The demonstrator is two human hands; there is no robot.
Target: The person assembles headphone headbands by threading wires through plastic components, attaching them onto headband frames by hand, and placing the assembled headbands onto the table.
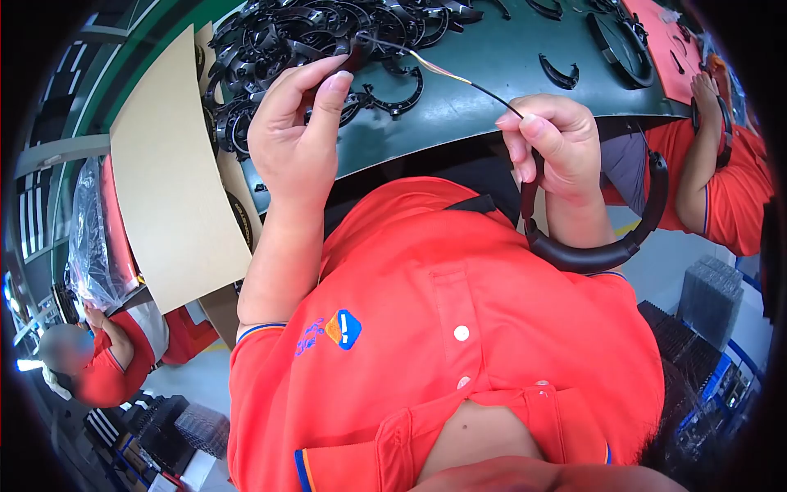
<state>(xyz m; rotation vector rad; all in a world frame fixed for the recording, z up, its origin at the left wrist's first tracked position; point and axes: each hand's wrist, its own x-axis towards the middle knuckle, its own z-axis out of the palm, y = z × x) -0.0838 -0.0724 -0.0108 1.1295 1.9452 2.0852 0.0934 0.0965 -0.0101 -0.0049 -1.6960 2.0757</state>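
Tabletop [500, 49] in dark green stretches across the far side, ahead of your chest. A tan board [172, 180] is just beside its left end, and a heap of curved black parts [303, 33] covers its left portion. A black headband [586, 256] hangs from your right hand [561, 148], its curve crossing your forearm. That hand is bent nearly closed, thumb and forefinger pinching a thin cable [495, 96]. Your left hand [299, 135] is raised before the heap, thumb and forefinger almost meeting. The cable spans between your 2 hands, its middle showing thin coloured strands. At your left fingertips is 1 small dark piece [354, 59]; I cannot tell whether they grip it.
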